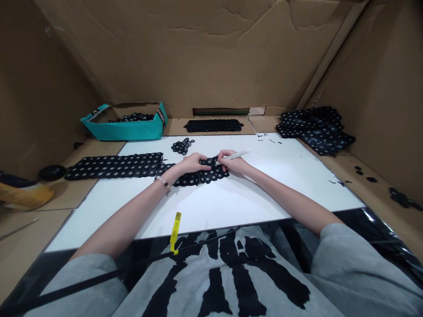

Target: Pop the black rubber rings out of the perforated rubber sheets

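Note:
My right hand (pixel 233 164) is closed around a slim white pen-like tool (pixel 238 154); its tip meets the right end of a black sheet with rows of pale round dots (pixel 211 177). On that same sheet lies my left hand (pixel 193 164), thumb and forefinger spread apart and pressing on it. The underside of this hand is hidden. A longer dotted black strip (pixel 115 166) stretches out to the left, its right end close to the sheet. Just behind my left hand is a small heap of black rings with pale centres (pixel 181 145).
A teal box (pixel 124 130) holding more black rings stands at the back left. Another black strip (pixel 214 126) lies along the back. Crumpled dotted black sheets (pixel 315 130) are piled back right. Black scraps dot the white board (pixel 264 193). Cardboard walls (pixel 211 57) surround it.

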A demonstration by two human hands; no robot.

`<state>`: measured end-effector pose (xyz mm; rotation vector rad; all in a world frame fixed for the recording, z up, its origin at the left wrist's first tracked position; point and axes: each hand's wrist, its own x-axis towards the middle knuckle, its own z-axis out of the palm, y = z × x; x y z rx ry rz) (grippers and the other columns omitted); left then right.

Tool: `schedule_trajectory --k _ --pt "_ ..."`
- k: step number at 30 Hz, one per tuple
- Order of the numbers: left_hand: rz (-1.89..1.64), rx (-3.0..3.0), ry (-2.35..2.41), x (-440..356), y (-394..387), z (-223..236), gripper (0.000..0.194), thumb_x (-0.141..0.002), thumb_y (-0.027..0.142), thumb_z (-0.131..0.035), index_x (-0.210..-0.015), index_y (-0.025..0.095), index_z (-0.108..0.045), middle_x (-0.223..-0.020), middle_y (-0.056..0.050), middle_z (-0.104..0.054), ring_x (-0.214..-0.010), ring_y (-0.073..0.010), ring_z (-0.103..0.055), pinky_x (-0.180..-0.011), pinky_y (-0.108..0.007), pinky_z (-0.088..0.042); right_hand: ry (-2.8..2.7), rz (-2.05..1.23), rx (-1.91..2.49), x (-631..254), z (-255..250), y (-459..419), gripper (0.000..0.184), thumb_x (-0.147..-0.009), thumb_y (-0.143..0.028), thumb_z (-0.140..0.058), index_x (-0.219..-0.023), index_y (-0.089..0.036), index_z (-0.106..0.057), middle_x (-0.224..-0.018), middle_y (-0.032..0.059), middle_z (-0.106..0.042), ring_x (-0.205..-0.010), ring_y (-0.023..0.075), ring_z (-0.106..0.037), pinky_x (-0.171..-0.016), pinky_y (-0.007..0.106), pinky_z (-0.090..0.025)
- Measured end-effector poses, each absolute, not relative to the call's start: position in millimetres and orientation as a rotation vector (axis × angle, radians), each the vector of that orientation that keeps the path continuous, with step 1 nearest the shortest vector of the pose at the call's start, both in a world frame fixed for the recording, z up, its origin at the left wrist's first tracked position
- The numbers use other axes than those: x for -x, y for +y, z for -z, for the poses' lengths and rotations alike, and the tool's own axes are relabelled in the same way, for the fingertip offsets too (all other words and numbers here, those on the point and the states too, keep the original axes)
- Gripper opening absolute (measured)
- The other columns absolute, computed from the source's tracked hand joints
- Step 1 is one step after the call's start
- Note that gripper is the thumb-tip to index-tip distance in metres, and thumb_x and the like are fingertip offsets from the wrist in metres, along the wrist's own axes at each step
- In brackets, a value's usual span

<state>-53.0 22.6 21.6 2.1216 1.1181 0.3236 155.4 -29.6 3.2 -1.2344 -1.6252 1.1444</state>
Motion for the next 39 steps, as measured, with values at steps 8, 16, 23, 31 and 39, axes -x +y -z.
schedule_trajectory --k 8,16,23,31,39 --pt "-0.312 -1.969 1.067 55.9 21.8 -23.6 0.037 -0.060 0.053 -0.075 -0.069 0.018 -0.068 -0.064 0.000 -0.063 -0.065 -0.0193 -0.055 -0.063 -0.029 -0.039 -1.730 -1.036 1.271 -153.6 -10.0 -37.5 0.011 -0.077 -0.029 -0.055 -0.072 -0.019 -0.056 -0.052 -0.0040 -0.055 -0.053 0.0130 -0.053 -0.054 0.024 -0.037" --pt "-0.167 -1.959 1.034 62.7 24.7 -36.0 0.037 -0.062 0.053 -0.075 -0.068 0.018 -0.068 -0.066 -0.002 -0.064 -0.065 -0.0190 -0.054 -0.062 -0.030 -0.037 -1.757 -0.865 1.254 -143.8 -7.4 -34.8 0.013 -0.075 -0.028 -0.056 -0.066 -0.019 -0.055 -0.057 -0.0029 -0.054 -0.057 0.0116 -0.047 -0.055 0.024 -0.033" --pt "-0.203 -2.103 1.020 61.6 22.3 -37.4 0.044 -0.064 0.051 -0.073 -0.095 0.020 -0.071 -0.096 -0.002 -0.072 -0.087 -0.0235 -0.061 -0.079 -0.029 -0.042 -1.470 -1.284 1.150 -159.4 0.2 -22.0 0.016 -0.069 -0.030 -0.062 -0.064 -0.020 -0.051 -0.049 -0.0063 -0.043 -0.047 0.0090 -0.039 -0.047 0.022 -0.027" --pt "-0.348 -2.135 1.124 50.9 16.0 -23.9 0.040 -0.063 0.058 -0.070 -0.068 0.019 -0.065 -0.061 0.001 -0.061 -0.068 -0.0206 -0.055 -0.064 -0.028 -0.037 -1.677 -1.068 1.179 -158.2 -1.6 -24.7 0.014 -0.072 -0.030 -0.058 -0.067 -0.018 -0.055 -0.063 -0.0029 -0.055 -0.063 0.0118 -0.047 -0.059 0.024 -0.035" --pt "-0.355 -1.939 1.080 54.0 17.5 -21.6 0.041 -0.062 0.059 -0.073 -0.065 0.019 -0.062 -0.061 0.001 -0.059 -0.063 -0.0183 -0.052 -0.061 -0.029 -0.036 -1.787 -0.882 1.228 -154.6 -7.9 -34.8 0.014 -0.076 -0.031 -0.054 -0.069 -0.018 -0.055 -0.066 -0.0023 -0.056 -0.065 0.0128 -0.048 -0.060 0.024 -0.034"
